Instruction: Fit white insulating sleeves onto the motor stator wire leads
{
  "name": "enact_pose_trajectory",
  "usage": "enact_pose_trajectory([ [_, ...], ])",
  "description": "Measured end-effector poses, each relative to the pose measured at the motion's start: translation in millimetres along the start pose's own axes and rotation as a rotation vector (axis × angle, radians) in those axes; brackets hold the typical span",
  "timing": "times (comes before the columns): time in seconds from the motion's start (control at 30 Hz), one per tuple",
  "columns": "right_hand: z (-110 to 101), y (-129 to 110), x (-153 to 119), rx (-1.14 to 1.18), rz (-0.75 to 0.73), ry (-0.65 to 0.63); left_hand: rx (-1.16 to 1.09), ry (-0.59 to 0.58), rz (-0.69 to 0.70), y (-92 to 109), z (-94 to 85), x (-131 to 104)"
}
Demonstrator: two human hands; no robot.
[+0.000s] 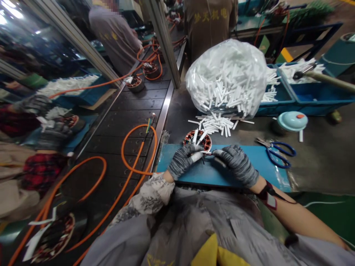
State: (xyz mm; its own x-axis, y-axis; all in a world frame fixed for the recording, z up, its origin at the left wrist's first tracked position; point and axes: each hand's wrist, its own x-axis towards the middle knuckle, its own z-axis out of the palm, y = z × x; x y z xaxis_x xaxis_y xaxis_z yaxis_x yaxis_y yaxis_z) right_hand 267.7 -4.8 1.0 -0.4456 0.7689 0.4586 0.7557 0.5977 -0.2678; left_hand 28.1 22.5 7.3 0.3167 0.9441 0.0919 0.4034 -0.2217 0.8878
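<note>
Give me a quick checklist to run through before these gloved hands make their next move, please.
1. Gloves worn on left hand and right hand: ok.
2. Copper-wound ring close by: ok, just beyond the fingertips, with white tubes on it.
3. Loose white tubes nearby: ok, a pile lies in front of the clear bag.
4. Scissors apart from the hands: ok, they lie to the right of the right hand.
5. Firm hold on the small piece between the fingertips: cannot tell, too small.
6. Orange cable off the left sleeve: cannot tell; it runs right up to it.
</note>
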Motion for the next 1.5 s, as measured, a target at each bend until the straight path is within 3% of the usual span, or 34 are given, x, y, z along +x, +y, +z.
enact_pose_trajectory([
  [0.07, 4, -4, 2, 0.050, 0.019, -0.036, -0.049, -0.025, -0.017, 0, -0.4, 0],
  [0.13, 9, -7, 5, 0.188, 0.178, -0.062, -0.074, -0.040, -0.016, 0, -0.7, 0],
  [0.23, 18, -9, 14, 0.686, 0.554, -0.230, -0.015, -0.050, 0.023, -1, -0.1, 1],
  [0.3, 24, -9, 18, 1.002, 0.684, -0.398, 0.065, -0.042, 0.067, -3, 1.5, 1],
  [0.37, 27, -8, 19, 1.144, 0.702, -0.490, 0.175, -0.016, 0.136, -7, 3.6, 0],
  [0.43, 25, -9, 15, 1.135, 0.680, -0.462, 0.323, 0.013, 0.211, -13, 5.4, -2],
  [0.57, 12, -17, 6, 0.626, 0.502, -0.247, 0.602, 0.056, 0.362, -24, 8.3, -10],
  [0.63, 9, -19, 7, 0.508, 0.481, -0.204, 0.690, 0.057, 0.405, -29, 10.1, -12],
  [0.8, 21, -13, 20, 1.141, 0.788, -0.366, 0.826, 0.069, 0.441, -37, 15.1, -14],
  [0.97, 34, -20, 29, 1.582, 0.928, -0.558, 0.861, 0.076, 0.373, -38, 18.9, -14],
  [1.03, 36, -31, 33, 1.684, 0.979, -0.523, 0.864, 0.040, 0.347, -38, 18.8, -14],
  [1.13, 32, -42, 37, 1.482, 0.953, -0.404, 0.884, -0.008, 0.330, -34, 16.9, -15],
  [1.23, 21, -40, 36, 1.196, 0.869, -0.459, 0.952, -0.018, 0.257, -23, 14.5, -15],
  [1.3, 13, -36, 33, 0.939, 0.763, -0.438, 1.004, -0.055, 0.211, -14, 13.4, -13],
  [1.4, 10, -35, 27, 0.466, 0.616, -0.297, 1.051, -0.118, 0.170, -6, 13.1, -10],
  [1.43, 11, -35, 26, 0.440, 0.623, -0.270, 1.054, -0.124, 0.164, -5, 13.4, -9],
  [1.5, 19, -36, 26, 0.621, 0.698, -0.286, 1.050, -0.121, 0.162, -5, 14.7, -7],
])
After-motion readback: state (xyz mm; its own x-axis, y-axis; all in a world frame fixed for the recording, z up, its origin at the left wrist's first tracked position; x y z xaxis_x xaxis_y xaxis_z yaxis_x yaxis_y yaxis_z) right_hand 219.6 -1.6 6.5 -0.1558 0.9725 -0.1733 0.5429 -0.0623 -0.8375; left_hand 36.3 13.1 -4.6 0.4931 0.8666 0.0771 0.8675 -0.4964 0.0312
